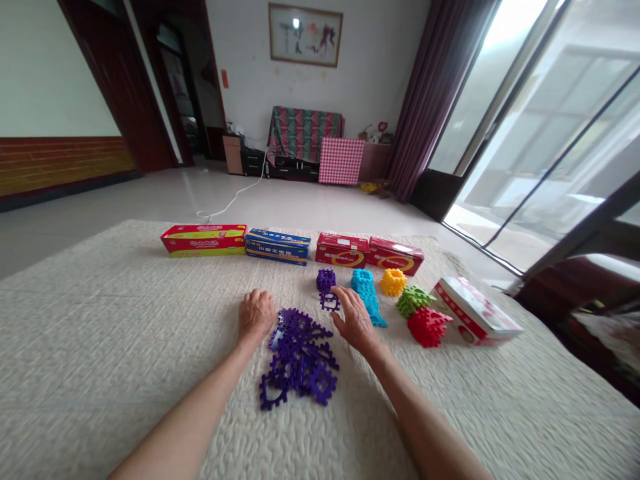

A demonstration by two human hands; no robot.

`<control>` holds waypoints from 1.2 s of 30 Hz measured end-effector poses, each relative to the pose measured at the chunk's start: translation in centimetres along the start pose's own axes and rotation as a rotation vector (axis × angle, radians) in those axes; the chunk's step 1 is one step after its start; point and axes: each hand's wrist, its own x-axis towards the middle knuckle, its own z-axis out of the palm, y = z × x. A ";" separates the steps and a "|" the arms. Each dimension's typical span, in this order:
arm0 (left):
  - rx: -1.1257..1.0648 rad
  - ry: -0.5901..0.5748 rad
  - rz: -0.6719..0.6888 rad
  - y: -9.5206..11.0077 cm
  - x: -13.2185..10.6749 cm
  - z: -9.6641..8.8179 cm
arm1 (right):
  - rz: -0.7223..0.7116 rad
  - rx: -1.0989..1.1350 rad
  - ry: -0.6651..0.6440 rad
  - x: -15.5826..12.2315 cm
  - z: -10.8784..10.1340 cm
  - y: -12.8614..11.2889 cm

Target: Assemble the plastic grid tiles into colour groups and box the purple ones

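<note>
A loose pile of dark purple toothed plastic building pieces lies on the quilted cover between my forearms. My left hand rests at the upper left edge of the pile, fingers curled under; anything inside it is hidden. On the other side, my right hand has its thumb and fingers apart, with fingertips close to a flat purple piece. Whether they touch it I cannot tell. That piece lies just in front of a joined purple block. Right of it stretches a light blue joined row.
Yellow, green and red piece clusters sit to the right, beside a white-and-red box. Along the back stand a red-yellow box, a blue box and two red boxes.
</note>
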 end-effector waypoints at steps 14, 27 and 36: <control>-0.014 0.031 0.018 -0.3 0.1 0.4 | -0.027 -0.135 -0.029 2.0 0.8 0.8; -0.018 0.032 0.010 -0.1 0.1 0.1 | 0.020 -0.204 -0.052 1.4 0.8 0.9; -0.016 -0.002 -0.002 0.2 0.0 -0.4 | -0.017 -0.215 -0.110 0.8 0.6 0.7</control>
